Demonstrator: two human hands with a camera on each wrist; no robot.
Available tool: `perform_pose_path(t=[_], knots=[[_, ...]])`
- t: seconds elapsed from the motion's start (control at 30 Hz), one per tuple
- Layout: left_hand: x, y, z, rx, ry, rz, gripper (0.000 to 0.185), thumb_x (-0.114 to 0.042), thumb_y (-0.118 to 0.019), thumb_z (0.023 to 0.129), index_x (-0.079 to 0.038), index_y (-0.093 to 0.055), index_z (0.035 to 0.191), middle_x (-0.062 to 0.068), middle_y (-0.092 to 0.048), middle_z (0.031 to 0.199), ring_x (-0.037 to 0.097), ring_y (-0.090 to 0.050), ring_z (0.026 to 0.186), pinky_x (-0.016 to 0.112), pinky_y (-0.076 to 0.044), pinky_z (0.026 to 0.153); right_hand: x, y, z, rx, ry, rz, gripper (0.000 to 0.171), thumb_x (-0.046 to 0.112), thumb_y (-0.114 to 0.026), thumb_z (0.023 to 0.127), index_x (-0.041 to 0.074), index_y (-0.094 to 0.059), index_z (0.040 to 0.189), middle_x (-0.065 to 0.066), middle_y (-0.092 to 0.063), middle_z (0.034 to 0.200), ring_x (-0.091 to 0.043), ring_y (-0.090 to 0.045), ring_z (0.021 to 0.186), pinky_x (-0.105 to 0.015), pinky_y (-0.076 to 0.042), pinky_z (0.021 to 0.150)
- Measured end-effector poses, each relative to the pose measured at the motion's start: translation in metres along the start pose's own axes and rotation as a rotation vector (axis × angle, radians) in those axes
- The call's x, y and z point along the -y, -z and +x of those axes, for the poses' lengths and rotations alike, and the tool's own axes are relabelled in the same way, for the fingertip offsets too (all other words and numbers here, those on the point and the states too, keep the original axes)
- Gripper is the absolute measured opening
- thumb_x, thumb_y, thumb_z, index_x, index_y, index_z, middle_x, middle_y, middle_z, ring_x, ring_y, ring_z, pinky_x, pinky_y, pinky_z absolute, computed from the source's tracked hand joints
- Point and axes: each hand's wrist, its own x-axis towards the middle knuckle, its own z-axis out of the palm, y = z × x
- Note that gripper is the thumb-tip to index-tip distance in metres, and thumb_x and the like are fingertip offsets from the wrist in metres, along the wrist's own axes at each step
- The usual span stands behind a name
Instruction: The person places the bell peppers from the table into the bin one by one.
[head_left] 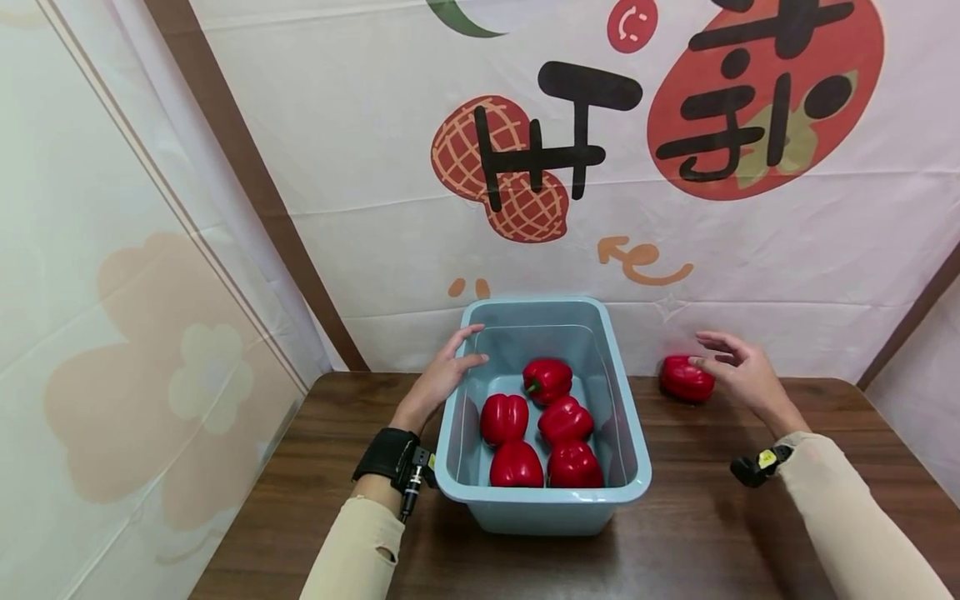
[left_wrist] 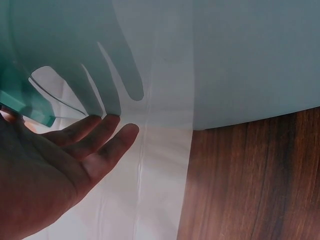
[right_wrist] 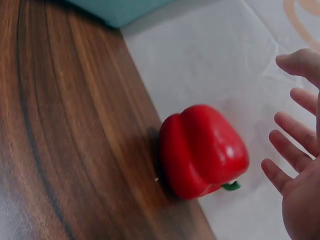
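Head view shows a wooden table (head_left: 697,533) set against a white printed backdrop (head_left: 360,167). At the table's middle stands a pale blue tub (head_left: 626,433), and five red peppers (head_left: 547,379) lie inside it. The left hand (head_left: 442,375) rests with straight fingers on the tub's far left rim; the left wrist view shows those fingers (left_wrist: 107,137) spread and gripping nothing. To the right of the tub, at the far edge of the table against the backdrop, a sixth red pepper (head_left: 684,379) lies on its side. The right hand (head_left: 738,371) hovers just beside it, fingers (right_wrist: 292,150) apart and relaxed, not touching it in the right wrist view.
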Motion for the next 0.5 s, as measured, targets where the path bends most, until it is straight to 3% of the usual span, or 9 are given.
perform_pose_path(t=[0.13, 0.23, 0.4, 0.5], knots=[[-0.002, 0.000, 0.000, 0.019, 0.003, -0.008, 0.060, -0.027, -0.049, 0.102, -0.027, -0.024, 0.157, 0.017, -0.019, 0.162, 0.043, -0.050, 0.125, 0.052, -0.054, 0.089, -0.009, 0.000, 0.001, 0.008, -0.038, -0.001, 0.049, 0.026, -0.067, 0.095, 0.003, -0.055, 0.137, -0.024, -0.056, 0.136, -0.037, -0.053, 0.120, -0.006, -0.039, 0.084], [-0.002, 0.000, -0.001, 0.013, 0.002, -0.009, 0.059, -0.027, -0.050, 0.102, -0.028, -0.026, 0.156, 0.017, -0.020, 0.161, 0.043, -0.049, 0.125, 0.051, -0.054, 0.088, -0.013, 0.000, 0.002, 0.007, -0.046, -0.012, 0.050, 0.027, -0.067, 0.095, 0.003, -0.055, 0.137, -0.024, -0.055, 0.137, -0.039, -0.052, 0.122, -0.013, -0.041, 0.089], [-0.001, -0.001, -0.003, -0.024, -0.009, 0.008, 0.055, -0.029, -0.051, 0.100, -0.032, -0.032, 0.152, 0.015, -0.025, 0.159, 0.042, -0.051, 0.123, 0.054, -0.053, 0.090, -0.019, -0.001, 0.005, 0.013, -0.031, -0.031, 0.050, 0.028, -0.066, 0.095, 0.001, -0.055, 0.136, -0.025, -0.055, 0.137, -0.039, -0.049, 0.124, -0.049, -0.042, 0.102], [0.000, -0.002, -0.002, -0.026, -0.018, 0.011, 0.055, -0.028, -0.051, 0.100, -0.031, -0.033, 0.152, 0.015, -0.025, 0.159, 0.042, -0.051, 0.122, 0.056, -0.051, 0.092, -0.022, -0.003, 0.005, 0.023, -0.046, -0.024, 0.051, 0.027, -0.066, 0.095, -0.001, -0.054, 0.136, -0.027, -0.055, 0.137, -0.040, -0.048, 0.125, -0.061, -0.037, 0.103]])
